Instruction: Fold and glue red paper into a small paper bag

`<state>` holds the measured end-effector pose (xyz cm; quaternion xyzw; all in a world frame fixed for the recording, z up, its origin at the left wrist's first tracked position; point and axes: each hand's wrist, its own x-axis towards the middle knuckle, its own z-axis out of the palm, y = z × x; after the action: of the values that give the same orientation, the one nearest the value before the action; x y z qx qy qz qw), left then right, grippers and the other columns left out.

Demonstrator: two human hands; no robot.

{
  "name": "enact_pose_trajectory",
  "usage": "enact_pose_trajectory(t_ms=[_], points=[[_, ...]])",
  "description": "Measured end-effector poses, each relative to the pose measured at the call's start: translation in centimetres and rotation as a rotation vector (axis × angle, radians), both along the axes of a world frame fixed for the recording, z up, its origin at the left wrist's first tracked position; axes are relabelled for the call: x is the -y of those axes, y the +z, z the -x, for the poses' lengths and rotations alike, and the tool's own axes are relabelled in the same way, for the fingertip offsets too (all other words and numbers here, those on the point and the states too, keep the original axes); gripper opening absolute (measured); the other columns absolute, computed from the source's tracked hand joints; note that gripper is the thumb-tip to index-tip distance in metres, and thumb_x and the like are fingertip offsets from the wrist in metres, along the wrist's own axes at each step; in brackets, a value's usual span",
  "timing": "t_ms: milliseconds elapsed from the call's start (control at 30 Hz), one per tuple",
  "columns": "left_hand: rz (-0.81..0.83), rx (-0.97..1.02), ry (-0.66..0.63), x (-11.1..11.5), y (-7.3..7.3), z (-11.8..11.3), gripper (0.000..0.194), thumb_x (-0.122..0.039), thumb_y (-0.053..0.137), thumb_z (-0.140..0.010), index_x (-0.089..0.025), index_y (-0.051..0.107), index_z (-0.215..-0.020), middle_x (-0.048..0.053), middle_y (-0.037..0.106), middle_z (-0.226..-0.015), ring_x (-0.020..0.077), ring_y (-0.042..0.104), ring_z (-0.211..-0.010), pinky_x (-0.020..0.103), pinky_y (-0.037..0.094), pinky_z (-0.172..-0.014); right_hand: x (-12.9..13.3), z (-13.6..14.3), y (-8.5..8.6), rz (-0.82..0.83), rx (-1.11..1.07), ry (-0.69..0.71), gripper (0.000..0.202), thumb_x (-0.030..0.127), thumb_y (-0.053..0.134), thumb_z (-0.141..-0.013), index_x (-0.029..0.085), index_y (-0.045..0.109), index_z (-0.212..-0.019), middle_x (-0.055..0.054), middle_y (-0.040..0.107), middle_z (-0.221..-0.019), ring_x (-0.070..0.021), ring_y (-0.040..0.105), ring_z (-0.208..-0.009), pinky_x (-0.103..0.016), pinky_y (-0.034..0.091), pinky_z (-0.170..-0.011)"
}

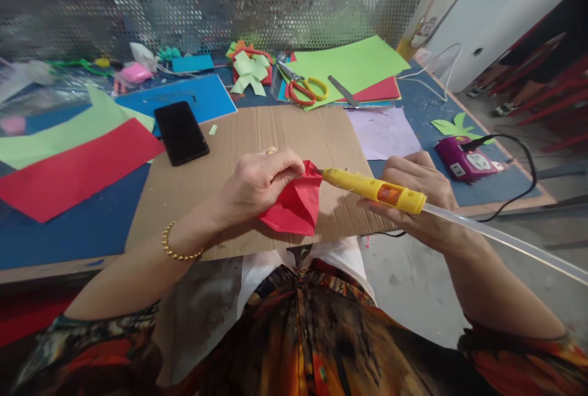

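Blue table [110, 227] against a perforated metal screen [193, 10], with a cardboard sheet [257, 130] lying along its near side. Above the cardboard, my left hand [264, 182] is pinched closed, thumb and fingers clamping the upper part of a folded red paper [294, 206], which hangs open below the grip. My right hand [416, 194] is curled around a yellow glue gun [372, 188], closed on its body; a clear glue stick [505, 238] extends from the rear. The gun's nozzle is at the paper's upper right edge; whether the two touch cannot be told.

Left of the cardboard: a red strip [78, 166] over pale green paper [68, 133]. A black phone [180, 133] lies partly over the cardboard's upper left corner and a blue sheet [202, 97]. Beyond the cardboard: a pale green paper shape [250, 71], and scissors [303, 91] on stacked coloured sheets [349, 65]. Right: a lilac sheet [386, 133] and, farther out, a purple power socket [466, 158] with a black plug inserted, beside a green paper leaf [457, 125].
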<state>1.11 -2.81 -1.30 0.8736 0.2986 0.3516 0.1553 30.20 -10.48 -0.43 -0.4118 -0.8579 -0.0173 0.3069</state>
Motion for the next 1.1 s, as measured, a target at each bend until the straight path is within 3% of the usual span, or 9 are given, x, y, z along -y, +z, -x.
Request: enact_pose_trajectory(t_ms=[300,533,733,900,1100], points=[[0.006,-0.018,0.017,-0.17,-0.04,0.09,0.020,-0.021,0.059,-0.104,-0.024,0.077,-0.095,0.001,0.080,-0.086,0.0151,0.070,-0.072,0.028,0.055,-0.070,0.52,-0.21,0.51,0.049,0.048,-0.030,0.032,0.043,0.057,-0.112,0.028,0.045,-0.086,0.002,0.049,-0.074,-0.0194,0.048,-0.065,-0.042,0.028,-0.075],[-0.020,0.026,-0.054,-0.45,-0.08,0.03,0.019,-0.018,0.059,-0.103,-0.022,0.075,-0.093,0.000,0.079,-0.085,0.0129,0.070,-0.070,0.025,0.055,-0.070,0.21,-0.35,0.37,0.037,0.053,-0.020,0.034,0.043,0.051,-0.113,0.027,0.044,-0.084,0.002,0.046,-0.074,-0.0189,0.046,-0.064,-0.042,0.029,-0.076],[-0.085,0.048,-0.058,-0.43,-0.27,-0.11,0.018,-0.016,0.059,-0.105,-0.019,0.073,-0.093,0.000,0.079,-0.085,0.0115,0.069,-0.070,0.023,0.052,-0.067,0.06,-0.39,0.25,-0.076,0.111,0.010,0.041,0.044,0.034,-0.118,0.026,0.040,-0.083,0.003,0.043,-0.071,-0.0162,0.045,-0.060,-0.041,0.031,-0.073],[-0.123,0.077,-0.066,-0.50,-0.36,-0.09,0.017,-0.013,0.061,-0.104,-0.020,0.072,-0.093,-0.001,0.079,-0.084,0.0108,0.069,-0.069,0.022,0.052,-0.066,0.09,-0.34,0.30,-0.071,0.108,0.034,0.038,0.042,0.046,-0.116,0.025,0.041,-0.083,0.004,0.042,-0.072,-0.0151,0.044,-0.061,-0.042,0.033,-0.073],[-0.133,0.060,-0.089,-0.46,-0.48,-0.10,0.016,-0.014,0.062,-0.105,-0.020,0.072,-0.094,0.000,0.078,-0.083,0.0116,0.069,-0.069,0.023,0.052,-0.065,-0.21,-0.12,0.41,-0.004,0.056,0.012,0.041,0.056,0.058,-0.110,0.025,0.047,-0.084,0.004,0.047,-0.074,-0.0156,0.046,-0.064,-0.041,0.033,-0.077]])
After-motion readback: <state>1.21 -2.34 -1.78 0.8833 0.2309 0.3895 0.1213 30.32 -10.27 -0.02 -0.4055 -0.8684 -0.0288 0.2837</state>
